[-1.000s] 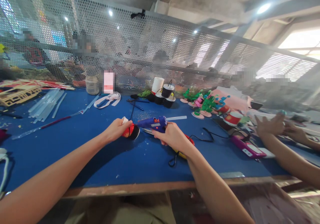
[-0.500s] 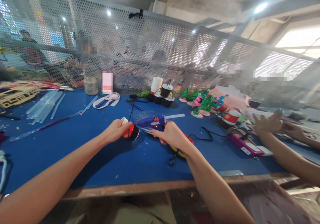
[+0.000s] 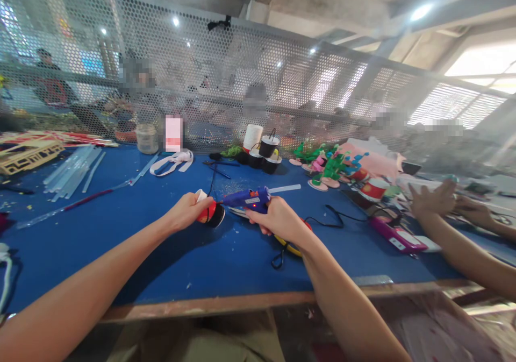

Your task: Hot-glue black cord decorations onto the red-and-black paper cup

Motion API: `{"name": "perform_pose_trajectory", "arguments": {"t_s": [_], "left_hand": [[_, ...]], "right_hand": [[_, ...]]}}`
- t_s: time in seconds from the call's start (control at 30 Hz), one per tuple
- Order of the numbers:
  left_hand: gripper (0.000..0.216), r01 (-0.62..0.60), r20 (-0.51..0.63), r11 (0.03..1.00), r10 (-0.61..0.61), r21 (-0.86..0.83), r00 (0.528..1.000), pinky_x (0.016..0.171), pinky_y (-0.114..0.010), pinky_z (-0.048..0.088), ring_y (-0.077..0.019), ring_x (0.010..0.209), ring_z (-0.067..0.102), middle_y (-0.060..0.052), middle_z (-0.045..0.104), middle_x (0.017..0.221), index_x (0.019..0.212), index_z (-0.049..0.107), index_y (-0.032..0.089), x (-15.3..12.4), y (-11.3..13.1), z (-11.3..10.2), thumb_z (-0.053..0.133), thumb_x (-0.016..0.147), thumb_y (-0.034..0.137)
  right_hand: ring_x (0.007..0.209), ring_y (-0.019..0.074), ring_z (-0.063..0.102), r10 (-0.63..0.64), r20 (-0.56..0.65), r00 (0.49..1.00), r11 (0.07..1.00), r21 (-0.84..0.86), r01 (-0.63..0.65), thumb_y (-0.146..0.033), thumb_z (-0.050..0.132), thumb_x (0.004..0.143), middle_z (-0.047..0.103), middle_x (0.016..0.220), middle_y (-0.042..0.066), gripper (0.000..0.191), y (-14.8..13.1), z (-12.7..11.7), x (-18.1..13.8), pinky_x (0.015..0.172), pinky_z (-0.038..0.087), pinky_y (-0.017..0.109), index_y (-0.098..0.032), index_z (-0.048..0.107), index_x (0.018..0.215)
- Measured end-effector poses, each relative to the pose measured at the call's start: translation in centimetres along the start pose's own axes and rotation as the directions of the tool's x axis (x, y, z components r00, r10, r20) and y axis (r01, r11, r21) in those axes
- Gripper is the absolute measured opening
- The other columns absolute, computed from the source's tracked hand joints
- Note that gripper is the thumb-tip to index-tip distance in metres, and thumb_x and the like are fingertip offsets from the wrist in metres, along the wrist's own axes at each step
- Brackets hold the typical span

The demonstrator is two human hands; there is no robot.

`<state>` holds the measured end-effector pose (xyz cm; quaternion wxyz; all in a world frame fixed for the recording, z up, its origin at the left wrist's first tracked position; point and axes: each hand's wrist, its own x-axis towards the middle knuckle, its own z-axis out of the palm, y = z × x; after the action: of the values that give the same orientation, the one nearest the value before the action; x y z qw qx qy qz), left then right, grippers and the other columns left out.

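My left hand [image 3: 189, 210] is closed around a small red paper cup [image 3: 206, 213] with a black band near one end, tilted on its side above the table. My right hand [image 3: 276, 217] grips a blue glue gun [image 3: 248, 198] with a small red light lit on its body. A clear glue stick [image 3: 286, 188] juts from the back of the gun. The nozzle points left, close to the cup's black band; I cannot tell whether it touches. Under my right hand lies a tool with yellow handles [image 3: 291, 245], partly hidden.
Blue tabletop [image 3: 177, 270] with a perforated metal screen [image 3: 201, 82] behind. Black-banded cups [image 3: 269, 147], green craft figures [image 3: 332, 168] and pliers [image 3: 220, 164] stand or lie toward the back. Loose glue sticks [image 3: 72, 171] lie left. A co-worker's hand [image 3: 433, 200] and a purple device [image 3: 397, 235] are right.
The glue gun and my right hand have shifted slightly to the right, the nozzle drawing back a little from the cup. My left hand and the cup stay almost still.
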<state>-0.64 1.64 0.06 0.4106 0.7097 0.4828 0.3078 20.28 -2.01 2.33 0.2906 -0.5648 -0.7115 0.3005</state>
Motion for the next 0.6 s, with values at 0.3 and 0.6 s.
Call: {"name": "perform_pose_trajectory", "arguments": {"t_s": [0.3,0.6], "left_hand": [[0.039,-0.007,-0.004,1.000,0.007,-0.008,1.000,0.048,-0.021,0.031,-0.0092,0.044,0.041,0.003,0.045,0.043,0.051,0.049,0.014,0.19,-0.52,-0.03,0.040,0.072,0.047],[0.038,-0.001,-0.012,1.000,0.001,-0.008,1.000,0.047,-0.021,0.030,-0.0095,0.044,0.040,0.003,0.045,0.044,0.051,0.050,0.015,0.12,-0.35,0.00,0.040,0.071,0.045]], "right_hand": [[0.031,0.0068,0.045,-0.022,-0.003,1.000,0.999,-0.023,0.022,-0.033,0.052,0.069,0.048,0.036,-0.003,0.024,0.05,0.06,-0.22,0.033,0.036,0.016,-0.015,0.053,0.054],[0.031,0.0074,0.045,-0.053,-0.015,0.998,0.998,-0.035,0.052,-0.035,0.050,0.070,0.047,0.036,-0.003,0.025,0.21,0.17,-0.39,0.033,0.036,0.017,-0.016,0.051,0.053]]}}
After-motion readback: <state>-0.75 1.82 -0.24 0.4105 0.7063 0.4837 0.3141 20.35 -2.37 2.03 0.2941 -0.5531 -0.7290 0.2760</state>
